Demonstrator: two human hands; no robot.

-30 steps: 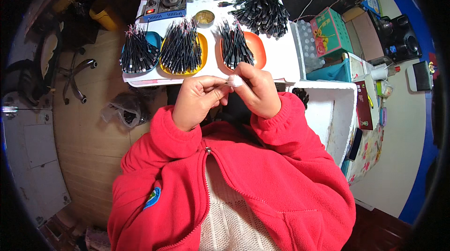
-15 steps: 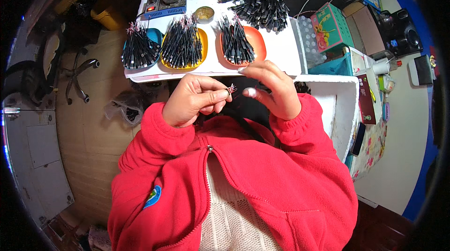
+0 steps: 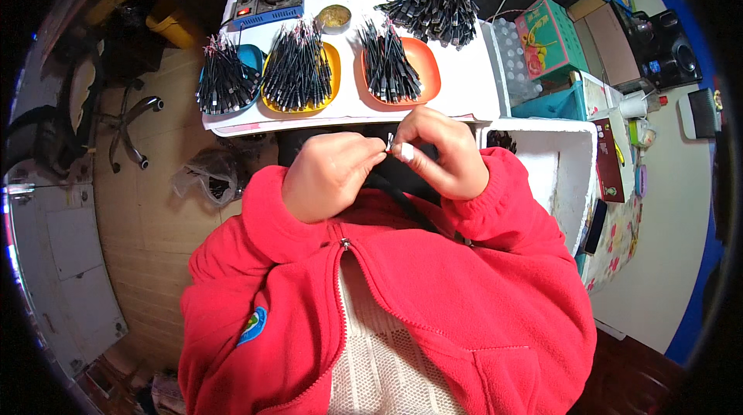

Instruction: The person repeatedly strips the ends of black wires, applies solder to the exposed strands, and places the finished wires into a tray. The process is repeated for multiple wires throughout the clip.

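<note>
In front of my chest, my left hand (image 3: 325, 175) and my right hand (image 3: 443, 153) meet fingertip to fingertip. Both are closed in a pinch around short thin wire ends (image 3: 389, 141), of which only a small pale and dark tip shows. The right thumb wears a white covering. Just beyond, at the table edge, stand three dishes of short black cables: a blue dish (image 3: 251, 57), a yellow dish (image 3: 334, 66) and an orange-red dish (image 3: 423, 66). The cables have metal plugs at the near end and thin reddish wires at the far end.
Behind the dishes sit a blue heating unit (image 3: 271, 5) with a lit red switch and a round tin (image 3: 334, 18). A large heap of black cables (image 3: 433, 8) lies at the back. A white foam box (image 3: 546, 175) stands to my right, near a green carton (image 3: 551, 39).
My right hand has come in and closed its fingers at the wire ends, where before it was spread and apart. My left hand has turned over slightly, still pinching.
</note>
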